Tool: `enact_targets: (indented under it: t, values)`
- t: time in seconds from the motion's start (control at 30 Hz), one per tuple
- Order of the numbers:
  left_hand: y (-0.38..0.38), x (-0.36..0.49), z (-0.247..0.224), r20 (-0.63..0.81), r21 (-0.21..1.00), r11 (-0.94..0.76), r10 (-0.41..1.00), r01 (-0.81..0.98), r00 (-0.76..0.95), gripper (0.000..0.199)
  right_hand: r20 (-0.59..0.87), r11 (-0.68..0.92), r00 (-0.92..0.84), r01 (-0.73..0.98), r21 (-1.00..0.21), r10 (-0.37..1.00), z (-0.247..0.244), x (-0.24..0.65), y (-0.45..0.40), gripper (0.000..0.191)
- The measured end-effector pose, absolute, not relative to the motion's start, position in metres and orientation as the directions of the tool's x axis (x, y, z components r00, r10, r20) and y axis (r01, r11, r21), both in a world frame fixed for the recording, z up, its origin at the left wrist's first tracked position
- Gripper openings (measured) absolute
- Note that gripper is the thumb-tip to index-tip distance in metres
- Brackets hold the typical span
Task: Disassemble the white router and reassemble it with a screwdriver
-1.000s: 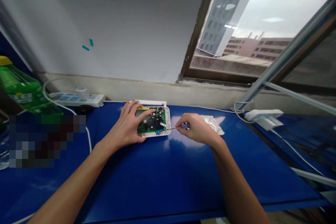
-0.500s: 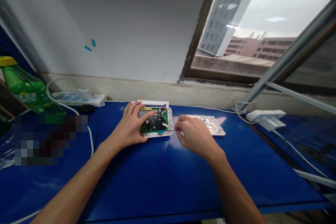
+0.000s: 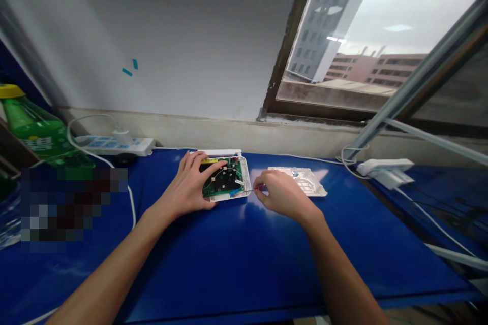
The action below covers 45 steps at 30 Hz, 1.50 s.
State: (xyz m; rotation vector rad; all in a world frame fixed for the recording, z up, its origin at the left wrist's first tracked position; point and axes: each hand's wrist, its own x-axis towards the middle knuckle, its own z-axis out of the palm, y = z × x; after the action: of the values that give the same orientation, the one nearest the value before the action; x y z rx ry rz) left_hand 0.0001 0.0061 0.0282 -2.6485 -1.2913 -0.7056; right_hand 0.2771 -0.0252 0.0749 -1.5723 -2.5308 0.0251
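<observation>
An opened white device (image 3: 247, 175) lies on the blue table, its green circuit board (image 3: 238, 165) and a black plate showing. My left hand (image 3: 188, 183) grips the device's left side, fingers over the top and thumb side near the front edge. Closed in a pinch, my right hand (image 3: 280, 190) holds a thin screwdriver (image 3: 256, 189) with a reddish handle mostly hidden by the fingers. Its shaft points left to the device's lower right corner, near a blue connector (image 3: 234, 193). A white cover (image 3: 314, 185) lies partly behind my right hand.
At the left are a green bottle (image 3: 46, 132) with a yellow cap, a power strip (image 3: 143, 146) and a white cable (image 3: 131, 198). White adapters (image 3: 385, 170) sit at the right by a metal pole (image 3: 396, 104). A wall and window stand behind.
The device has turned slightly and shifted a little left under my left hand. My right hand stays nearly in place, still pinching the screwdriver.
</observation>
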Motion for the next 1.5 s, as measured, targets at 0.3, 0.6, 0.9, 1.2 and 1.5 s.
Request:
enact_targets:
  t: [0.3, 0.6, 0.9, 1.2, 1.5]
  values:
    - [0.008, -0.001, 0.026, 0.376, 0.171, -0.606, 0.769, 0.777, 0.517, 0.101, -0.015, 0.466, -0.484, 0.850, -0.245, 0.875, 0.073, 0.289, -0.016, 0.027]
    - [0.003, 0.003, 0.027, 0.324, 0.234, -0.623, 0.774, 0.747, 0.544, 0.100, -0.052, 0.452, -0.482, 0.849, -0.274, 0.875, 0.084, 0.295, -0.024, 0.023]
    - [0.002, 0.004, 0.023, 0.270, 0.265, -0.598, 0.799, 0.756, 0.537, 0.101, -0.065, 0.440, -0.463, 0.871, -0.221, 0.884, 0.091, 0.291, -0.029, 0.025]
    - [0.003, 0.003, 0.019, 0.239, 0.276, -0.591, 0.806, 0.758, 0.542, 0.099, -0.044, 0.437, -0.455, 0.875, -0.210, 0.889, 0.090, 0.289, -0.032, 0.022]
    - [0.004, 0.004, 0.019, 0.260, 0.288, -0.601, 0.798, 0.745, 0.543, 0.097, -0.083, 0.416, -0.460, 0.855, -0.309, 0.884, 0.092, 0.292, -0.033, 0.023]
